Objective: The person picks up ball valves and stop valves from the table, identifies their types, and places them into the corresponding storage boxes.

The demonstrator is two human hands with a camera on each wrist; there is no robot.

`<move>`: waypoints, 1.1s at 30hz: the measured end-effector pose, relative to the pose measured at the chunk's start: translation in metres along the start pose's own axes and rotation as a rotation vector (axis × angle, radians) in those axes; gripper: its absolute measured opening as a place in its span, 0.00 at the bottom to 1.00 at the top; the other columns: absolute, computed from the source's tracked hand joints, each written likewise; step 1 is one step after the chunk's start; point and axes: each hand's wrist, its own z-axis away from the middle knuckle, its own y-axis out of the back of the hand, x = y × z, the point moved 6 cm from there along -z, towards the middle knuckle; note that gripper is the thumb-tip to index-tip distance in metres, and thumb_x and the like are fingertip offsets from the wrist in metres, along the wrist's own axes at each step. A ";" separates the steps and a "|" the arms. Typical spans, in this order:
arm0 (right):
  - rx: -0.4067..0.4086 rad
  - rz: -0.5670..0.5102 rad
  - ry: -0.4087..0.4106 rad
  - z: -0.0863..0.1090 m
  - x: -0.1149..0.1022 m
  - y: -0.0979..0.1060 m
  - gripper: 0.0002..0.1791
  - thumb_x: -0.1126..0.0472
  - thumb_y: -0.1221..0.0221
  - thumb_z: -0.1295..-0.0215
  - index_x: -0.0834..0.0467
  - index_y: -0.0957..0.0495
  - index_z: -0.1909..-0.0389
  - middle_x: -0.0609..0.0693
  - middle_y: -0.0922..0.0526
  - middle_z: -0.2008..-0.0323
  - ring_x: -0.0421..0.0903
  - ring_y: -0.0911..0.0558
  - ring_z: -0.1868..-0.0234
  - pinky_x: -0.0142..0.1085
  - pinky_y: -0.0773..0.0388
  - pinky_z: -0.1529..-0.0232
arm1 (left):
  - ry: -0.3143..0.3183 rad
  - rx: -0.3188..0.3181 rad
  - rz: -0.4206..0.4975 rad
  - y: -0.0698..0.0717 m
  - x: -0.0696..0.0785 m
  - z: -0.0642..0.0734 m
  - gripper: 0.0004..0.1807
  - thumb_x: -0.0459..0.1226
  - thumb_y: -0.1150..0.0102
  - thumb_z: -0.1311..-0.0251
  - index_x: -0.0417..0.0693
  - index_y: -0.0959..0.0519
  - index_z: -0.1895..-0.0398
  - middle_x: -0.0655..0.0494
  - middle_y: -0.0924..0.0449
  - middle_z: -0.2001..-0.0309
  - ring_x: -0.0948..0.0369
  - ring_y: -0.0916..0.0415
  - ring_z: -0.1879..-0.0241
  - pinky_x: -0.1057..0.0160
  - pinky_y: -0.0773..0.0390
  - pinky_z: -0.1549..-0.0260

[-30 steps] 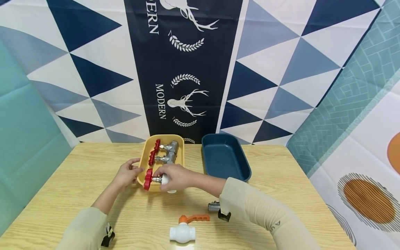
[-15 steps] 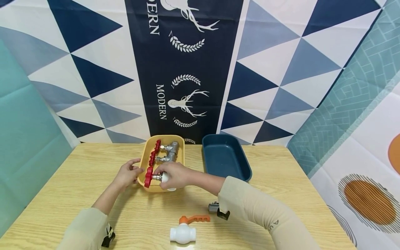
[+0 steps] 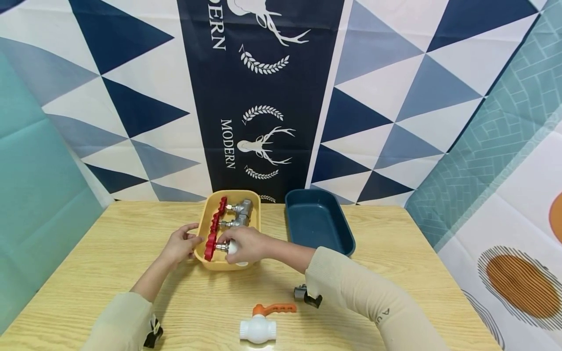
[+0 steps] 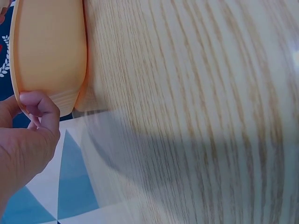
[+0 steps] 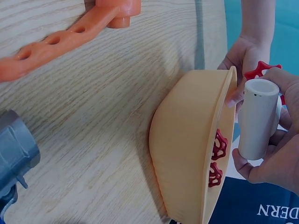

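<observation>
- Right hand [image 3: 249,245]: we find its fingers clamped round the white valve [image 5: 258,121], red handwheel [image 3: 210,246] left of them, yellow tray [image 5: 180,140] beneath; contact we cannot tell.
- Left hand [image 3: 177,244]: we note its fingers pinching the tray's rim.
- Risk, we judge: early release could roll the valve into the metal valves [image 3: 243,208] beyond the right fingers.
- Risk: a left-hand tug could tilt the tray.

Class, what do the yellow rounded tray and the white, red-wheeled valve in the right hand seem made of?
Yellow rounded tray: probably satin plastic, with smooth thin walls.
White tubular valve body: likely matte plastic, evenly white.
Silver stem: apparently metal, being shiny.
Red lobed handwheel: smooth, plastic or painted metal.
</observation>
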 end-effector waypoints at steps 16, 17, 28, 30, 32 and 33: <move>0.005 -0.026 -0.010 -0.005 0.006 0.001 0.20 0.59 0.37 0.48 0.55 0.23 0.51 0.47 0.20 0.54 0.37 0.29 0.62 0.24 0.33 0.66 | 0.014 0.006 0.005 -0.002 -0.003 0.001 0.31 0.32 0.51 0.35 0.37 0.47 0.31 0.50 0.31 0.60 0.66 0.29 0.76 0.71 0.25 0.79; 0.002 -0.030 -0.011 -0.006 0.007 0.001 0.21 0.59 0.37 0.48 0.55 0.23 0.50 0.47 0.20 0.55 0.37 0.29 0.63 0.24 0.33 0.67 | 0.015 0.006 0.003 -0.002 -0.003 0.001 0.31 0.32 0.51 0.35 0.37 0.47 0.31 0.50 0.31 0.60 0.66 0.29 0.76 0.71 0.25 0.79; 0.003 -0.031 -0.041 -0.011 0.013 0.002 0.22 0.59 0.36 0.48 0.55 0.23 0.50 0.46 0.20 0.55 0.36 0.28 0.63 0.24 0.33 0.67 | 0.005 0.004 0.005 -0.001 0.000 0.000 0.31 0.32 0.50 0.35 0.37 0.46 0.31 0.50 0.31 0.60 0.66 0.30 0.76 0.72 0.26 0.80; 0.002 -0.032 -0.044 -0.012 0.014 0.001 0.21 0.59 0.36 0.48 0.55 0.23 0.50 0.46 0.20 0.55 0.36 0.28 0.63 0.25 0.33 0.67 | 0.003 0.004 0.010 -0.001 0.000 0.000 0.31 0.32 0.50 0.35 0.36 0.46 0.31 0.50 0.31 0.61 0.66 0.29 0.76 0.72 0.27 0.80; 0.000 -0.037 -0.051 -0.012 0.015 0.001 0.22 0.59 0.36 0.48 0.55 0.23 0.50 0.46 0.20 0.56 0.36 0.29 0.64 0.25 0.34 0.68 | 0.003 0.003 0.010 -0.001 0.000 -0.001 0.31 0.32 0.51 0.35 0.36 0.47 0.31 0.50 0.31 0.61 0.66 0.29 0.76 0.73 0.27 0.81; 0.000 -0.038 -0.053 -0.012 0.015 0.000 0.22 0.59 0.36 0.48 0.54 0.23 0.50 0.46 0.20 0.56 0.36 0.29 0.64 0.25 0.34 0.68 | 0.004 0.002 0.010 -0.001 0.000 -0.001 0.31 0.32 0.50 0.35 0.36 0.47 0.31 0.50 0.31 0.61 0.66 0.29 0.76 0.73 0.27 0.81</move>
